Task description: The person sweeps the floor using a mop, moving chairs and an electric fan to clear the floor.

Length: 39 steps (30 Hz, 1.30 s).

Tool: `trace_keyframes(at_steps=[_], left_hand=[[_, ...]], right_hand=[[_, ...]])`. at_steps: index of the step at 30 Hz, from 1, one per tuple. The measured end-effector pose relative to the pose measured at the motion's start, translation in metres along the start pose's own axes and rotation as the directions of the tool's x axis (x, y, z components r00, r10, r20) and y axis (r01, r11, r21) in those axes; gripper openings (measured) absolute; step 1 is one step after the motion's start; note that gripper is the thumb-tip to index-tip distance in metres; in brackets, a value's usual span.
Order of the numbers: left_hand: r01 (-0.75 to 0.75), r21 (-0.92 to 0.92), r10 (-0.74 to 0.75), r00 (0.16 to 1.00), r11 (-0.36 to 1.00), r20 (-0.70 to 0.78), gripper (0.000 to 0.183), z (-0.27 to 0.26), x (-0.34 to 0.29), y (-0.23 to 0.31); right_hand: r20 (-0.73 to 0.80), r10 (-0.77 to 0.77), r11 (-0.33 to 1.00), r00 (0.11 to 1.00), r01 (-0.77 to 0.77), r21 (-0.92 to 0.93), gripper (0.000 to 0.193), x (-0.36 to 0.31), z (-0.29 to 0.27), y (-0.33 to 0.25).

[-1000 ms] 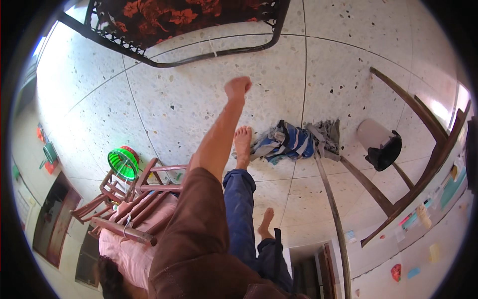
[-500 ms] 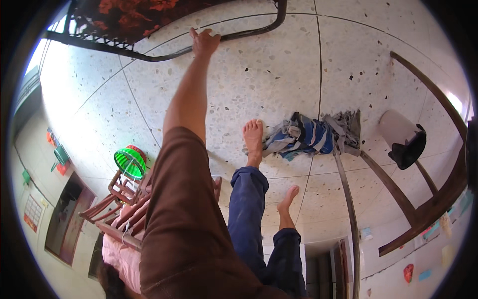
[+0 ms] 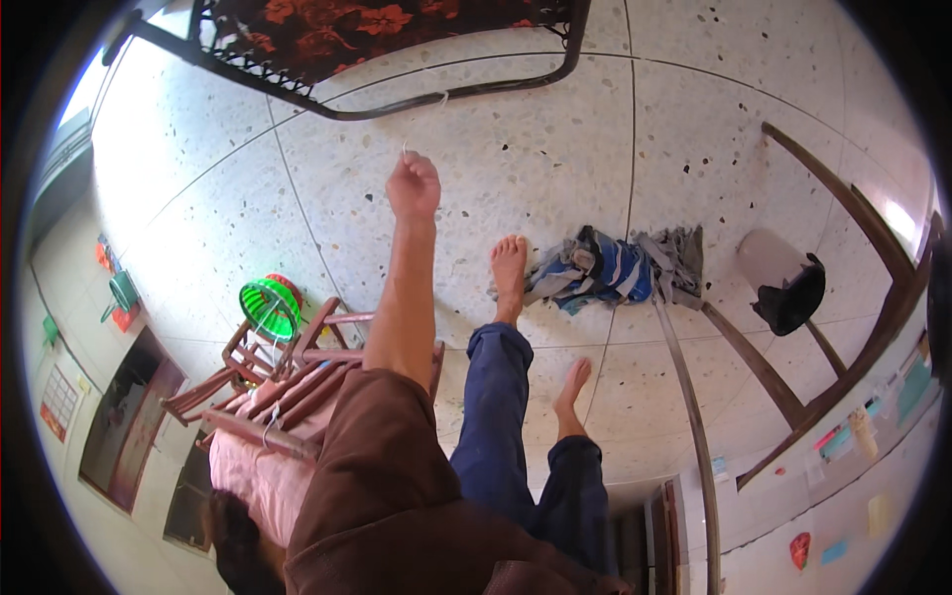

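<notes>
My left hand (image 3: 412,185), at the end of an arm in a brown sleeve, is closed in a fist above the speckled floor. A thin white string (image 3: 405,149) sticks up from its fingers. Beyond it stands a dark metal frame (image 3: 357,114) carrying red-flowered black fabric (image 3: 347,30), laced along its edge. Another bit of white string (image 3: 443,98) hangs on that frame's near bar. The fist is apart from the bar. My right hand is out of the picture.
A mop (image 3: 615,268) with blue and grey strips lies beside my bare foot (image 3: 509,260). Rightward are a bin (image 3: 769,260) with a black liner and brown wooden furniture (image 3: 873,342). Leftward, a green basket (image 3: 268,307) sits by wooden chairs (image 3: 297,397) and pink fabric (image 3: 263,471).
My left hand has let go of the metal frame's bar and drawn back toward me, now closed with string showing. The view has shifted slightly.
</notes>
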<state>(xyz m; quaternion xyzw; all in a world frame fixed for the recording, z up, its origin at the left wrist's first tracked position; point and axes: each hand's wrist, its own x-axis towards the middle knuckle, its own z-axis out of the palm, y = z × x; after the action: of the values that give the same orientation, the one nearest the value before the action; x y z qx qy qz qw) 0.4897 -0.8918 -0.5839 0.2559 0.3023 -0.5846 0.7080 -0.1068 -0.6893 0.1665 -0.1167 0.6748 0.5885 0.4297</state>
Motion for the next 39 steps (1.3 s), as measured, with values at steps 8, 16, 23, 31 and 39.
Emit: trace_keyframes(at_steps=[8, 16, 23, 31, 39], left_hand=[[0.112, -0.096, -0.086, 0.966, 0.989, 0.242, 0.014, 0.088, -0.179, -0.099], [0.253, 0.149, -0.292, 0.875, 0.956, 0.387, 0.013, 0.161, -0.370, -0.208], [0.172, 0.396, -0.381, 0.749, 0.902, 0.542, 0.021, 0.185, -0.521, -0.293], [0.356, 0.409, -0.539, 0.631, 0.840, 0.558, 0.029, 0.185, -0.620, -0.368], [0.297, 0.644, -0.690, 0.496, 0.705, 0.526, 0.025, 0.202, -0.675, -0.470]], right_hand=[[0.026, -0.271, 0.962, 0.962, 0.270, 0.028, 0.033, 0.058, 0.047, 0.044], [0.019, -0.525, 0.817, 0.851, 0.498, 0.292, 0.043, 0.090, 0.086, 0.082], [-0.030, -0.719, 0.496, 0.694, 0.542, 0.678, 0.041, 0.160, 0.116, 0.128], [-0.070, -0.862, 0.189, 0.502, 0.447, 0.875, 0.041, 0.220, 0.189, 0.118], [-0.085, -0.881, 0.161, 0.466, 0.463, 0.872, 0.024, 0.210, 0.225, 0.109]])
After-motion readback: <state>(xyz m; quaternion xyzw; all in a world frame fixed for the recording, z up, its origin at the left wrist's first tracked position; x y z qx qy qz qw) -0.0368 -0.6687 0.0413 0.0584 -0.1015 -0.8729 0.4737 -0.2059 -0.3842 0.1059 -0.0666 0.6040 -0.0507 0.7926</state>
